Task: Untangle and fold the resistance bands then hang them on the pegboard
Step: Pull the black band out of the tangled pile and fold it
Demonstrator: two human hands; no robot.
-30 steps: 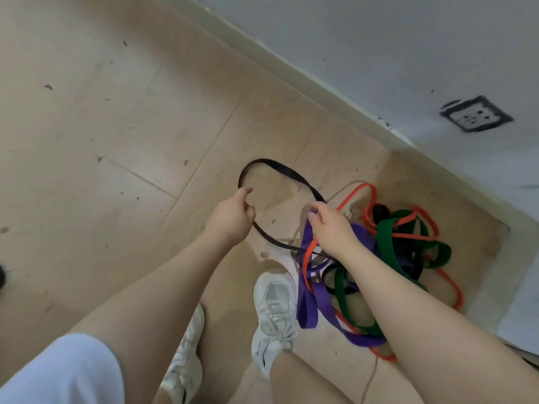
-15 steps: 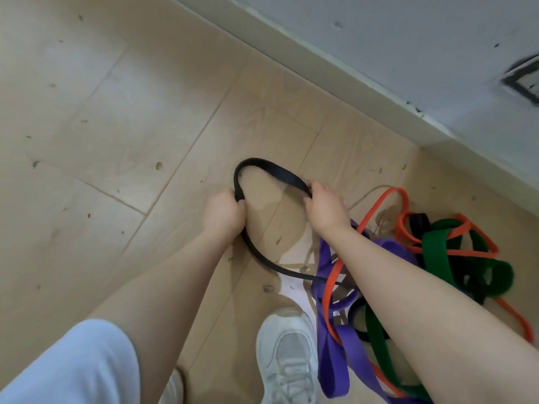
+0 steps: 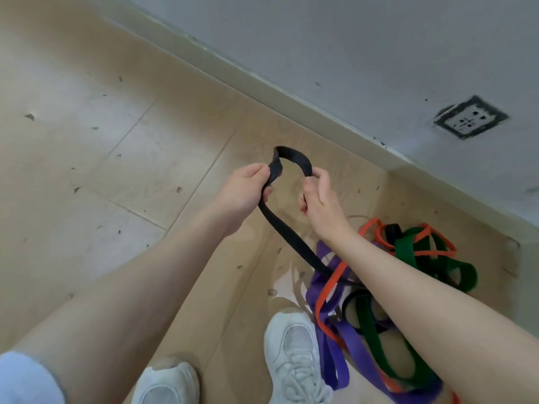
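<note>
A black resistance band [image 3: 291, 242] arches between my two hands above the floor. My left hand [image 3: 245, 191] pinches one side of its loop, where the band is twisted. My right hand [image 3: 320, 196] grips the other side. From my left hand the band runs down and right into a tangled heap on the floor, passing under my right forearm. The heap holds a purple band [image 3: 329, 354], an orange band [image 3: 329, 290] and a green band [image 3: 405, 252], all knotted together. No pegboard is in view.
The tan tiled floor [image 3: 116, 170] meets a grey wall with a baseboard [image 3: 291, 103] running diagonally. A wall socket [image 3: 469, 116] sits at the right. My two white shoes [image 3: 294, 360] stand at the bottom, next to the heap.
Both hands have lifted the black band off the floor and come closer together, so its loop is smaller and held up. The camera view has shifted.
</note>
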